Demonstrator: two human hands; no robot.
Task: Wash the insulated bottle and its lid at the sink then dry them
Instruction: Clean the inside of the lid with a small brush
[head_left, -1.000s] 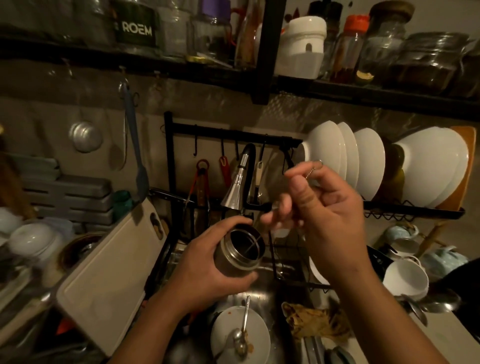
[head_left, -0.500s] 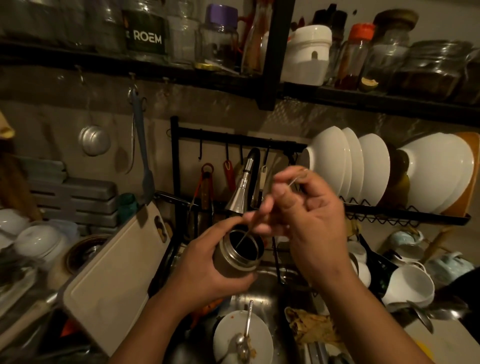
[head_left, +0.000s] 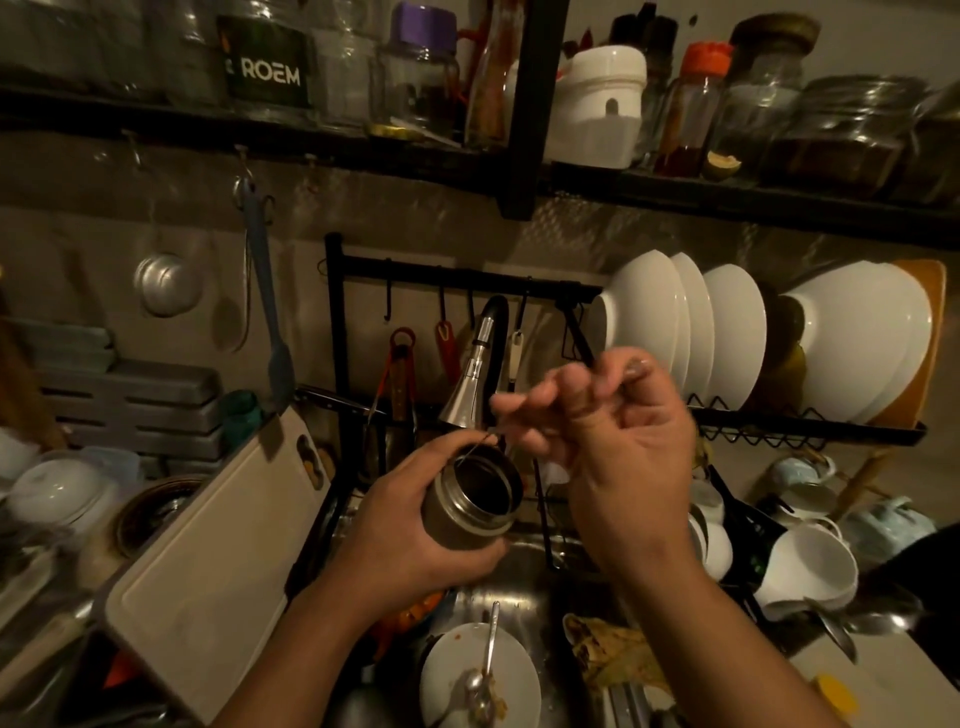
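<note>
Cutting board (head_left: 208, 561): at 8 o'clock from the bottle, propped at a tilt beside the sink, which keeps the basin free for you.
Left hand (head_left: 410, 525): your fingers and thumb are curled round the body of the insulated bottle (head_left: 457, 514), clamped on it from the side so that the mouth is not covered.
Insulated bottle: held in the air over the sink (head_left: 519, 571), open and tipped toward 2 o'clock, probably so you can see and reach inside.
Faucet (head_left: 470, 387): at 12 o'clock, just behind the bottle. No water shows.
Thin wire (head_left: 472, 453): runs from the bottle's rim up toward 2 o'clock. What it is, you cannot tell.
Right hand (head_left: 628, 457): at 3 o'clock from the bottle, with its fingers (head_left: 524, 410) together and apparently pinching the wire's upper end. Blur hides the grip.
Plate (head_left: 519, 675): at 6 o'clock in the sink, dirty, with a spoon (head_left: 488, 644) lying on it.
Lid: not to be picked out.
Bowls (head_left: 649, 322): at 2 o'clock, standing on edge in the rack to drain.
</note>
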